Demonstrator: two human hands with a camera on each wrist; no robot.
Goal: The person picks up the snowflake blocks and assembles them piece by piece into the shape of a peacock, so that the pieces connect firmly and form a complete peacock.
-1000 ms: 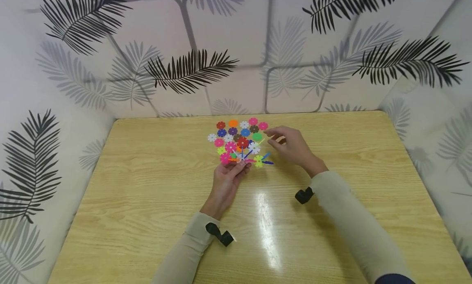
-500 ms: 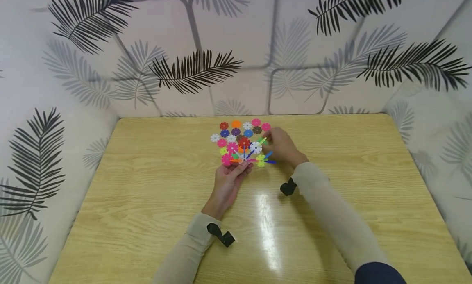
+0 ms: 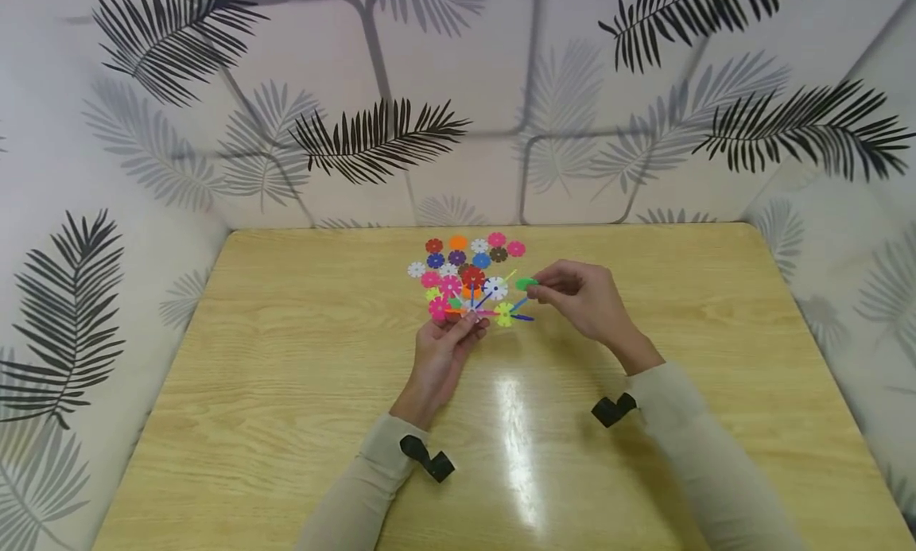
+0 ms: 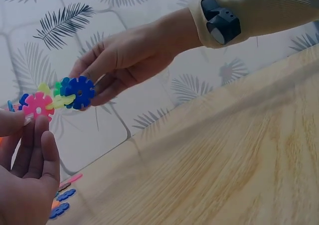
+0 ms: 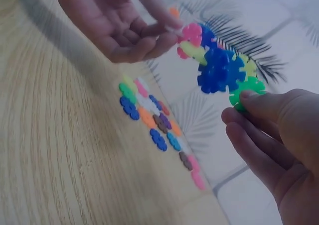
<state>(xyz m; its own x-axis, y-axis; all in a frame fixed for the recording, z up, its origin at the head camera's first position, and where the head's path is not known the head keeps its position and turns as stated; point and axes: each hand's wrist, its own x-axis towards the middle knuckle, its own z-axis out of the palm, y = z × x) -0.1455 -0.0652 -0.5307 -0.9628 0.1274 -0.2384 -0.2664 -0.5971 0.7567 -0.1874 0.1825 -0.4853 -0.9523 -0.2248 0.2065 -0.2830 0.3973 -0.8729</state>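
Note:
My left hand [image 3: 440,356] pinches a built cluster of flower-shaped interlocking plastic discs between thumb and fingers, held above the table. A yellow disc [image 3: 504,315] sits toward the cluster's right end, with blue discs [image 5: 217,70] slotted on edge beside it. In the left wrist view a pink disc [image 4: 38,105] lies nearest the left fingertips. My right hand [image 3: 587,300] pinches a single green disc [image 5: 246,91] by its edge, close to the blue discs. Whether the green disc touches them I cannot tell.
Behind the cluster, several loose discs lie flat on the wooden table [image 3: 286,360], among them a purple one [image 3: 456,258] and a brown one [image 3: 498,254]. A leaf-patterned wall [image 3: 458,161] rises along the table's far edge.
My right hand reached in among the loose discs, took the green disc, and drew it back to the right end of the cluster. My left hand stays nearly still, holding the cluster.

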